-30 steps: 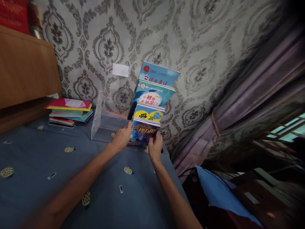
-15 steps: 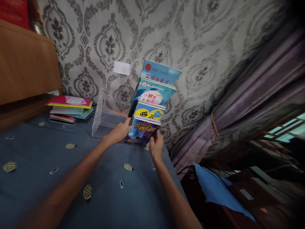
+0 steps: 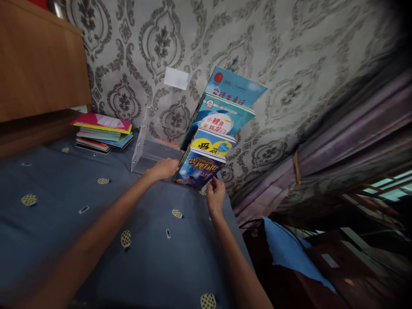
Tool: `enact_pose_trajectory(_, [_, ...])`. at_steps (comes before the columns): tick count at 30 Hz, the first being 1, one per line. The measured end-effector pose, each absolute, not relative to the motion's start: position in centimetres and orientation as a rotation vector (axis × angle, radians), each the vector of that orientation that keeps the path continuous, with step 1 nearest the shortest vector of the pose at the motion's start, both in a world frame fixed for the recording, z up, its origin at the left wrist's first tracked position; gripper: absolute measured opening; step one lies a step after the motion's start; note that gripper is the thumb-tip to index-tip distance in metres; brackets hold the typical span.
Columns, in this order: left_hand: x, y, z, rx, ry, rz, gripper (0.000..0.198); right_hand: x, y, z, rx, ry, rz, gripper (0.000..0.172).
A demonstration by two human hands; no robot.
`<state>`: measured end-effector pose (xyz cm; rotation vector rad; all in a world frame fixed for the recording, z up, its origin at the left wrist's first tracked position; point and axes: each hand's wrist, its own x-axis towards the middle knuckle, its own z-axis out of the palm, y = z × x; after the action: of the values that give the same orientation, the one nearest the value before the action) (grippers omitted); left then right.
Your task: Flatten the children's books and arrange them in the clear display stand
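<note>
the dark blue book (image 3: 199, 171) is standing near the centre of the view, in the right part of a clear rack (image 3: 140, 148). behind it, toward one o'clock, a yellow and blue book (image 3: 212, 142), a teal book (image 3: 222, 113) and a light blue book (image 3: 238, 86) are rising like steps. the left hand (image 3: 164, 168) is showing at nine o'clock of the dark blue book; its fingers are bending inward at the left edge, but i cannot tell if they are grasping it. the right hand (image 3: 215, 195) is showing at five o'clock of the same book, with fingers half curled just beside its lower corner; if it is touching, i cannot tell. toward nine o'clock of the view, a pile of thin books (image 3: 103, 133) is lying on a patterned sheet (image 3: 144, 270). toward eleven o'clock, a white card (image 3: 176, 78) is showing against the wall (image 3: 289, 64).
</note>
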<state>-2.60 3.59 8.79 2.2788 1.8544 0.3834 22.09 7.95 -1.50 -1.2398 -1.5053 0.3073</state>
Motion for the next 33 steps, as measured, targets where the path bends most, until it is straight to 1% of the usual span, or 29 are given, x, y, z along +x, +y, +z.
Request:
enact_pose_trajectory(8, [-0.6,3.1,7.9,2.28,1.94,0.362,0.028,21.0,7.7,-2.1,-1.284,-1.518,0.174,0.041])
enact_pose_trajectory(15, [0.0,3.2,7.0,2.278,1.974,0.394,0.033,20.5,7.7,-3.1,-1.513,-1.529,0.135,0.046])
enact_pose_trajectory(21, [0.0,3.3,6.8,2.292,1.958,0.41,0.033,20.5,8.0,-3.9,-1.477,-1.551,0.165,0.048])
enact_pose_trajectory(29, [-0.1,3.5,6.3,2.292,1.941,0.439,0.038,20.7,8.1,-3.9,-1.419,-1.542,0.176,0.042])
enact_pose_trajectory(33, [-0.1,3.5,6.5,2.268,1.965,0.473,0.036,20.5,7.4,-2.9,-1.368,-1.523,0.185,0.048])
